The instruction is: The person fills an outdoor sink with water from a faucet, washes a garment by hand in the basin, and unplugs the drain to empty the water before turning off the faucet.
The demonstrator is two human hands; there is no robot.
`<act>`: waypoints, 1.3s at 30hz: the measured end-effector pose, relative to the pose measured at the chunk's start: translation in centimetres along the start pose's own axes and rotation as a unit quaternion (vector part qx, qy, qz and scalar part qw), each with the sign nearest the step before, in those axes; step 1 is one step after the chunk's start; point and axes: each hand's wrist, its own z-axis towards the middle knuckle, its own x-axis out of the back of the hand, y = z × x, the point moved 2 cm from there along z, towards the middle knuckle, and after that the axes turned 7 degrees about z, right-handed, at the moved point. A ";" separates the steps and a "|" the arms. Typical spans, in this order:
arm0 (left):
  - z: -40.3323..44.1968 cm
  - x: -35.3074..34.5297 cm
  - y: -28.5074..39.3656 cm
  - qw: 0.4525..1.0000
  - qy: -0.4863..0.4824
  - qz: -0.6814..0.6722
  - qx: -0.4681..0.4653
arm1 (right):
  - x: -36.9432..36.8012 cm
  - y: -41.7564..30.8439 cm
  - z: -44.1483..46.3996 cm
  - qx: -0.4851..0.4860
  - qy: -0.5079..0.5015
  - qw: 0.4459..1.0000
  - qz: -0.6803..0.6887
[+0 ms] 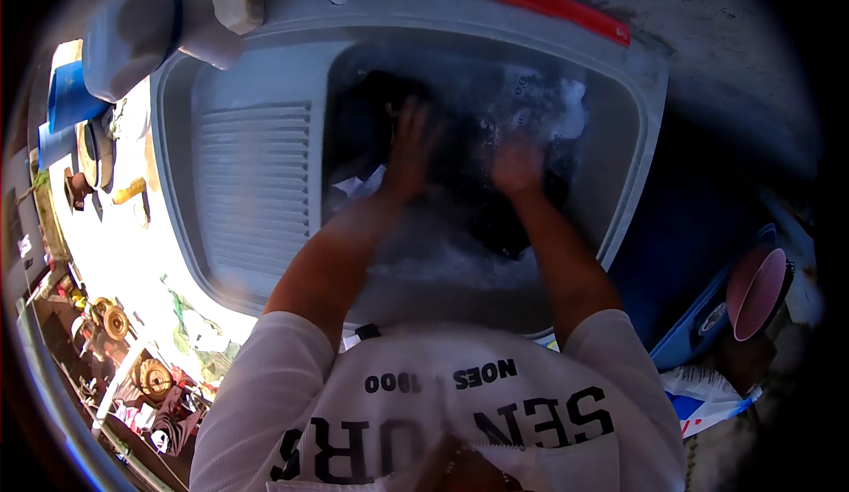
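Right hand point(517, 166) blurred, grip unclear

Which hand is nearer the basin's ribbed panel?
The left hand: it is on the ribbed panel's side of the basin's well, while the right hand is farther across, blurred.

I have both hands down in the sink point(648, 129): my left hand point(412, 149), fingers spread, and my blurred right hand point(517, 168), over dark cloth point(502, 225). The ridged washboard point(256, 173) is to my left.
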 end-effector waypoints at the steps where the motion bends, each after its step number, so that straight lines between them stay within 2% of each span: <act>1: -0.1 -0.2 -0.1 1.000 0.028 -0.002 -0.005 | -0.1 0.0 -0.2 -0.016 -0.024 0.999 -0.018; 3: -0.4 -1.5 -0.3 0.990 0.135 0.047 0.006 | -6.5 2.8 1.7 0.004 0.034 0.999 -0.021; 4: -0.9 -1.7 -0.2 0.979 0.190 0.072 0.014 | -6.7 3.0 1.7 0.014 0.083 0.996 -0.020; 6: -0.5 -1.0 0.0 0.986 0.160 0.034 0.039 | -4.3 2.2 1.3 0.036 0.201 0.979 -0.015; 8: -1.4 0.4 0.8 0.988 0.141 -0.053 0.039 | 1.3 0.7 -0.4 0.075 0.233 0.969 -0.025; 10: -4.4 2.9 2.2 0.974 0.131 -0.183 0.016 | 5.8 -0.7 -1.7 0.133 0.163 0.976 -0.057; 11: -5.8 4.0 2.8 0.948 0.034 -0.310 0.068 | 5.8 -0.6 -1.1 0.111 0.188 0.976 0.015; 13: -8.1 3.7 4.3 0.827 -0.134 -0.528 0.135 | 4.6 0.0 -1.5 0.062 0.220 0.960 0.164; 15: -9.4 -0.5 5.9 0.655 -0.253 -0.695 0.158 | 3.5 -1.4 -2.4 -0.033 0.079 0.981 0.177; 16: -9.5 -0.7 6.3 0.625 -0.228 -0.721 0.197 | 4.0 -2.3 -2.3 -0.078 0.016 0.981 0.179; 17: -9.9 -0.9 7.2 0.591 -0.202 -0.745 0.232 | 4.4 -3.1 -2.6 -0.055 -0.042 0.971 0.231; 19: -11.1 -0.3 8.4 0.488 -0.176 -0.806 0.285 | 4.2 -4.5 -5.5 -0.010 -0.170 0.931 0.323; 21: -11.2 0.5 8.5 0.355 -0.159 -0.868 0.308 | 3.8 -5.9 -9.0 -0.001 -0.124 0.865 0.487; 22: -12.4 5.0 8.7 0.312 -0.126 -0.885 0.320 | 3.2 -6.3 -11.0 0.002 -0.103 0.820 0.563; 25: -14.7 6.9 8.4 0.255 -0.133 -0.918 0.274 | 3.4 -7.9 -14.6 0.005 -0.121 0.736 0.666; 26: -15.5 6.2 7.7 0.285 -0.125 -0.911 0.272 | 3.7 -8.4 -16.1 -0.016 -0.070 0.741 0.668; 28: -16.6 4.8 6.0 0.345 -0.109 -0.893 0.267 | 7.5 -9.7 -19.5 0.029 -0.063 0.680 0.730; 29: -16.8 5.1 5.2 0.341 -0.074 -0.897 0.271 | 8.5 -9.9 -20.6 0.051 -0.059 0.648 0.758; 31: -18.1 10.8 4.1 0.326 -0.007 -0.904 0.277 | 10.1 -8.1 -20.5 0.092 -0.031 0.627 0.773; 32: -19.3 15.6 3.5 0.333 0.012 -0.885 0.324 | 12.9 -7.9 -21.9 0.107 -0.007 0.620 0.777; 34: -20.6 16.7 0.9 0.382 0.070 -0.878 0.280 | 17.2 -6.6 -23.8 0.090 0.091 0.575 0.808; 36: -22.0 18.6 -1.4 0.429 0.114 -0.860 0.251 | 21.9 -5.3 -26.3 0.132 0.151 0.598 0.776; 37: -23.0 20.9 -2.1 0.452 0.129 -0.848 0.246 | 24.2 -5.5 -28.2 0.127 0.195 0.592 0.772; 39: -24.3 24.0 -3.3 0.491 0.174 -0.828 0.209 | 27.6 -3.5 -29.8 0.192 0.218 0.607 0.740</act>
